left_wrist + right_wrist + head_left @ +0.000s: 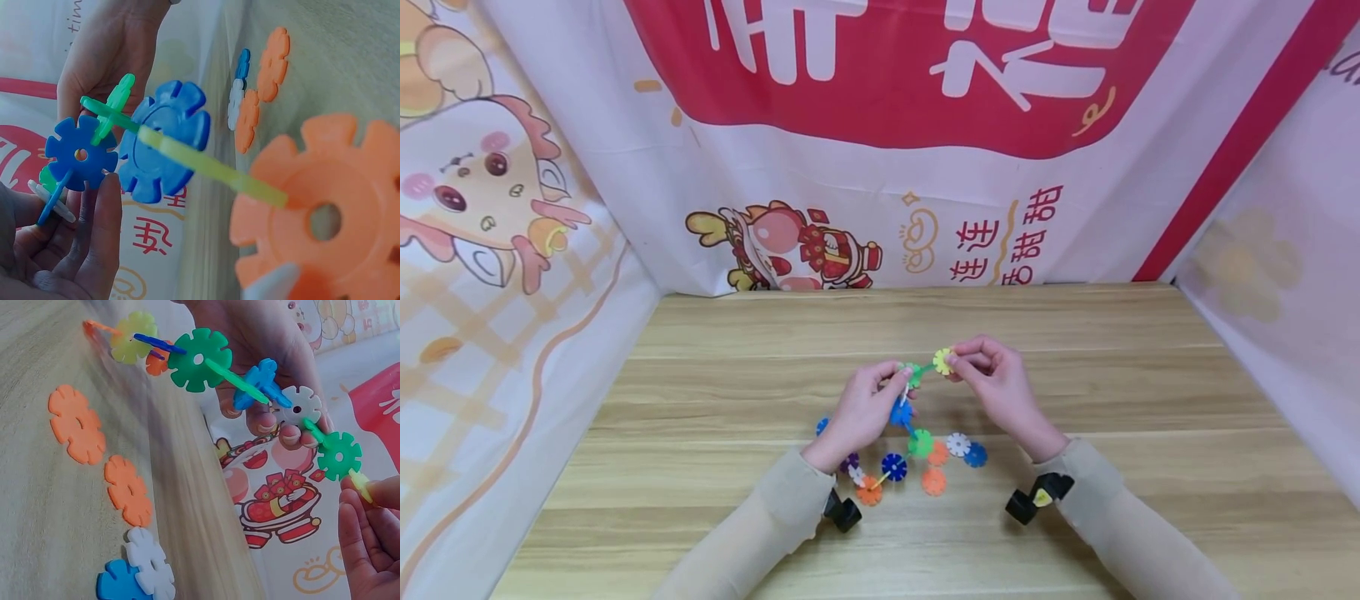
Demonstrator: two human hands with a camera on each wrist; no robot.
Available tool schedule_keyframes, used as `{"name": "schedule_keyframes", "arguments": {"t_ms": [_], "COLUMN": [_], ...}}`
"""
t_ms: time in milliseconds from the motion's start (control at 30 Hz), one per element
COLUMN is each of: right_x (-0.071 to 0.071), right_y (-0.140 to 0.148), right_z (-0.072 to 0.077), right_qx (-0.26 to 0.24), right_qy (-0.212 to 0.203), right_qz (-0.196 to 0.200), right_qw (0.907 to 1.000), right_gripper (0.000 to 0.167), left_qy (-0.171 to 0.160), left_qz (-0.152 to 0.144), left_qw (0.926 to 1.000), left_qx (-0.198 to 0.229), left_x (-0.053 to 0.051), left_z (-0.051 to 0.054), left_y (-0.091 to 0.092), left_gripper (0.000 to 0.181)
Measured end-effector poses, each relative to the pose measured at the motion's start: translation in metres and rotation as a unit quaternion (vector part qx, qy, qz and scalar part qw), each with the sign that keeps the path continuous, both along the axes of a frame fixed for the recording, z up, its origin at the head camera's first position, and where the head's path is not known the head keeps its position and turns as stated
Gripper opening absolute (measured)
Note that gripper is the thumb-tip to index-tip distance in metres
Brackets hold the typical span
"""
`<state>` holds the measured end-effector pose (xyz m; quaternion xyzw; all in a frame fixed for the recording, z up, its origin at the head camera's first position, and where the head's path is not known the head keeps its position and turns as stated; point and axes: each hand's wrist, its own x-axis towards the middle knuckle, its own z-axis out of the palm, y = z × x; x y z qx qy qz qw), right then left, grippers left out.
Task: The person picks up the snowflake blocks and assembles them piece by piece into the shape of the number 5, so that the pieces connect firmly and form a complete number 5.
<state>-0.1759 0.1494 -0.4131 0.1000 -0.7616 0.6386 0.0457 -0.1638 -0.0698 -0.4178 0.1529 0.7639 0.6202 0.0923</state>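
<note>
A chain of notched plastic flower discs, slotted into one another, hangs between the two hands. My left hand grips the chain near its upper end, around a light green disc and a white disc. Between thumb and fingers, my right hand pinches a yellow disc at the chain's tip, joined to a green disc. Lower down the chain come blue, green, dark blue and orange discs. The left forearm partly hides its far end.
On the wooden table, right of the chain, lie two loose orange discs, a white disc and a blue disc, the white overlapping the blue. Printed cloth walls the back and sides.
</note>
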Motion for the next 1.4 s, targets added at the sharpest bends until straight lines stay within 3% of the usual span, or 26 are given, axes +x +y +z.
{"name": "schedule_keyframes", "arguments": {"t_ms": [500, 733, 1033, 1400], "right_x": [0.0023, 0.0046, 0.0052, 0.0049], "right_y": [0.0039, 0.0016, 0.0032, 0.0008], "right_z": [0.0042, 0.0045, 0.0018, -0.0009], "right_qx": [0.012, 0.012, 0.005, -0.007], "right_qy": [0.025, 0.04, 0.091, 0.101], "right_qz": [0.03, 0.03, 0.034, 0.029], "right_qw": [0.9992, 0.9987, 0.9953, 0.9945], "right_gripper": [0.011, 0.011, 0.008, 0.007], "left_qy": [0.014, 0.02, 0.039, 0.042], "left_qz": [-0.013, -0.022, -0.04, -0.038], "left_qw": [0.9967, 0.9978, 0.9958, 0.996], "left_qx": [-0.078, -0.059, -0.073, -0.069], "left_x": [-0.002, -0.0015, -0.0033, -0.0024], "left_z": [0.0052, 0.0052, 0.0049, 0.0057], "left_y": [0.0021, 0.0024, 0.0026, 0.0029], "left_gripper": [0.046, 0.039, 0.038, 0.035]}}
